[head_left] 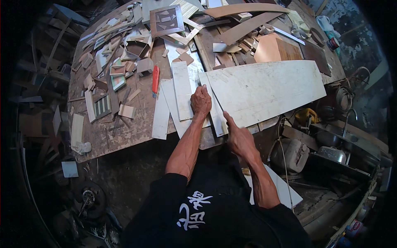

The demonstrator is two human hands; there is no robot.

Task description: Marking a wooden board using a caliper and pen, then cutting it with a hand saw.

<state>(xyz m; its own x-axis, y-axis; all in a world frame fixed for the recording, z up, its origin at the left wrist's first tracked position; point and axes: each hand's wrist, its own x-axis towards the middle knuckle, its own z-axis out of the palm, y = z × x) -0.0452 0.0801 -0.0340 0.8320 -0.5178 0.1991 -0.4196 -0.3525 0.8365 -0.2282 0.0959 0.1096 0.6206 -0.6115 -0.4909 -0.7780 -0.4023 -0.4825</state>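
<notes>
A long white board (269,89) with a curved far edge lies across the bench front. Beside its left end runs a narrow white strip (214,111), a thin gap between the two. My right hand (240,142) is closed round the near end of a thin dark-bladed tool (218,102). The blade, seen nearly edge-on, lies along that gap; whether it is a saw or a knife is unclear. My left hand (201,101) is a fist resting at the strip's left edge, its fingertips hidden. Further left lie a pale plank (182,89) and a red-handled tool (155,79).
Wood offcuts (124,68) crowd the left of the workbench (128,138). Behind the board are a small wooden frame (166,20), a curved brown strip (248,8) and more scraps. A plastic jug (290,155) and a metal sink (349,142) stand below the bench at right.
</notes>
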